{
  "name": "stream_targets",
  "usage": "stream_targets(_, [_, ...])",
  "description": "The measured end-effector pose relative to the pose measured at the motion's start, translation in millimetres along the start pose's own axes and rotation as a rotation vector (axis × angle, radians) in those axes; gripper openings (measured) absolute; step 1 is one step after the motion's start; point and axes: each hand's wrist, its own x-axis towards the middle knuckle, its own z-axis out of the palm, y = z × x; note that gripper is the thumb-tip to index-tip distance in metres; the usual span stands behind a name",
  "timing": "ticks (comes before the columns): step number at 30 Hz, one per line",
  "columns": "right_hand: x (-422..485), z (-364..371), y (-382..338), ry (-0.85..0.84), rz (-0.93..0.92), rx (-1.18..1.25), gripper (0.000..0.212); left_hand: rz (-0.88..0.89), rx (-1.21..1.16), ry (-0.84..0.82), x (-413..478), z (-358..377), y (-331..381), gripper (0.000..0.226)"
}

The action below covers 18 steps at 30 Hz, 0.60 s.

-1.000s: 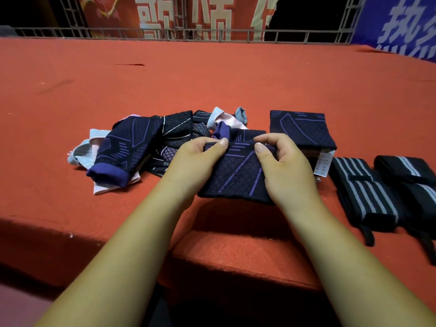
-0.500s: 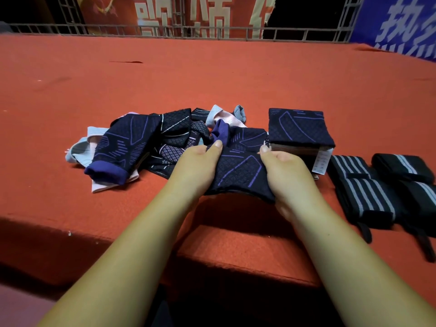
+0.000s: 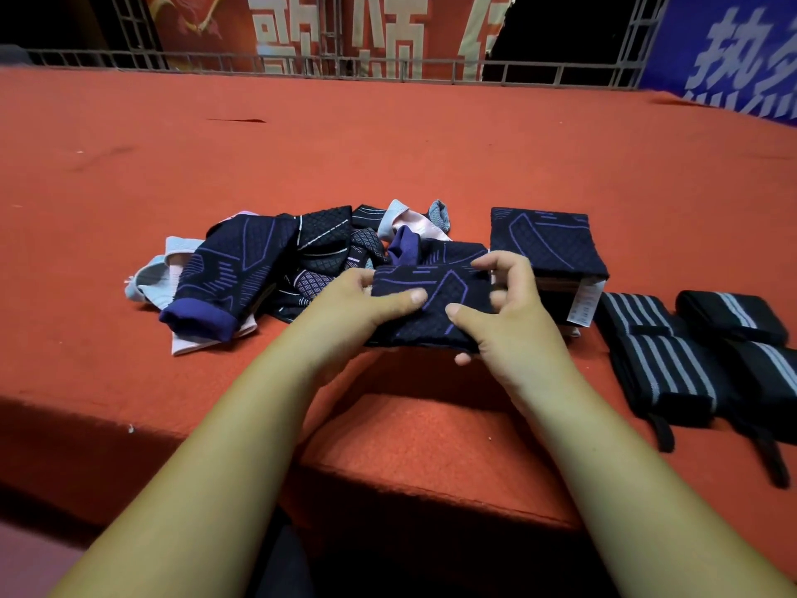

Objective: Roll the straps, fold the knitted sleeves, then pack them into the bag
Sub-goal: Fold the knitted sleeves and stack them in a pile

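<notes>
**Held item.** One navy knitted sleeve [image 3: 435, 308] with purple line pattern, centre of view, near the front edge of the tabletop [image 3: 388, 157].

**Change over the last half second.** The sleeve was spread wider, with both thumbs at its far edge. It is now doubled into a narrower band. The thumbs have come back onto its top face, and the right fingers have come up over its far edge. The other items have not moved.

**Grip.** The left hand [image 3: 366, 295] is clamped on the sleeve's left end, thumb on top. The right hand [image 3: 513, 312] is clamped on the right end, thumb on top and fingers curled over the far edge.

**Folded stack [image 3: 543, 239].** Navy sleeves squared up at 2 o'clock from the held sleeve, just beside the right hand. A white label [image 3: 584, 304] hangs from the stack's right side.

**Loose pile [image 3: 241, 269].** Unfolded sleeves in navy, purple, pale pink and pale blue, at 9 to 11 o'clock from the held sleeve, touching its far left edge.

**Rolled straps [image 3: 660, 360].** Two black rolls with grey stripes, side by side at 3 to 4 o'clock, tail ends pointing toward the near edge.

**Surface.** Red felt-like covering with a stepped front edge at 6 o'clock and a dark mark far off at 11 o'clock.

**Room.** A metal railing [image 3: 345, 66] runs along the far edge at 12 o'clock. Behind it are a red banner [image 3: 345, 32] with pale characters and, at 1 o'clock, a blue banner [image 3: 733, 49]. The rest of the background is dark.
</notes>
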Motion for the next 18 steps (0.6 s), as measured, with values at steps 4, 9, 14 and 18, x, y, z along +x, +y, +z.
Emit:
stream_targets(4, [-1,-1,0,0.035,0.026,0.054,0.051,-0.015,-0.036,0.068,-5,4,1,0.053])
stream_targets(9, [-4,-7,-7,0.101,-0.114,-0.107,0.028,0.103,-0.058,0.161,-6,12,7,0.062])
stream_targets(14, [-3,-23,-14,0.181,-0.111,-0.258,0.011,0.197,0.029,0.141,1,24,10,0.018])
stream_targets(18, [-8,-55,-23,0.235,-0.008,-0.485,0.008,0.148,0.121,0.076,8,52,4,0.008])
